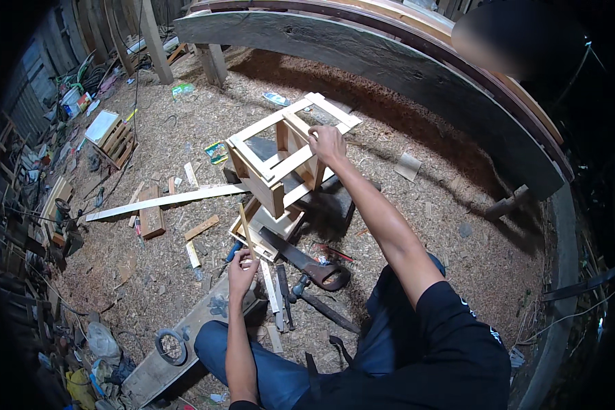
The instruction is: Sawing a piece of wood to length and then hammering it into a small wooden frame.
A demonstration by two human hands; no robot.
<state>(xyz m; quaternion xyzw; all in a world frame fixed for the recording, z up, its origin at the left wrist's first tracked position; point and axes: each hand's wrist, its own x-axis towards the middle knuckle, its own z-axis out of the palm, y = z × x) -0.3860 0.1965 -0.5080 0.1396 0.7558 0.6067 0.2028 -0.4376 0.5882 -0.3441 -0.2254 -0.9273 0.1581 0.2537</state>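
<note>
Presently, left hand (242, 275) pinches a thin wood strip (246, 229) near an open box (264, 220), while right hand (328, 145) grasps the wooden frame (290, 165) beyond the saw (292, 254), over shaving-strewn ground (396, 205).

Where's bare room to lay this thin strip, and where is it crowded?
Roomiest: shavings-strewn ground between the black sleeve and the grey curb. A smaller patch lies between the slatted crate and the green-yellow packet. Crowded: beside the left hand, where the handsaw, hammer and wood pieces lie near the wooden frame.
</note>
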